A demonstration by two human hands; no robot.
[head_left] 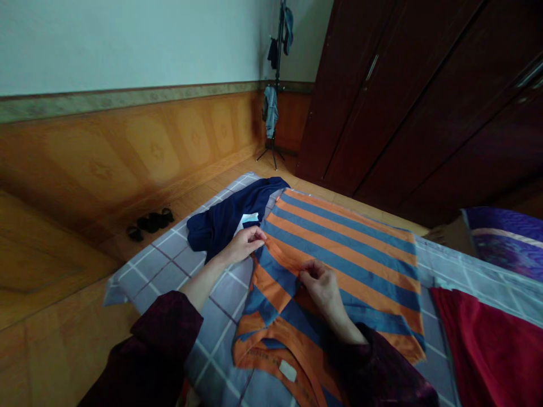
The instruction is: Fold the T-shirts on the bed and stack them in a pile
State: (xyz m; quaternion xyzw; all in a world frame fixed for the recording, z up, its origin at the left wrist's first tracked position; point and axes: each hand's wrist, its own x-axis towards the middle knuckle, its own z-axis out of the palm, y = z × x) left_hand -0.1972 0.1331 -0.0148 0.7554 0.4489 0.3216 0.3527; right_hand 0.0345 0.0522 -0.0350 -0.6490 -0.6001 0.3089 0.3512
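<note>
An orange and blue-grey striped shirt [339, 249] lies spread over the bed, its collar with a pale label towards me. My left hand [246, 243] pinches the shirt's left edge between thumb and fingers. Closed on the fabric nearer the middle, my right hand [320, 282] grips a fold of the same shirt. Between the two hands the cloth runs in a slanting crease. Part of the shirt is hidden under my right forearm and sleeve.
A dark blue garment [229, 212] lies just beyond my left hand, and a red cloth [492, 345] at the right. The checked bedsheet [156, 268] shows around them. Black shoes [150, 222] stand on the floor, a coat stand [278, 73] in the corner beside a dark wardrobe [382, 102].
</note>
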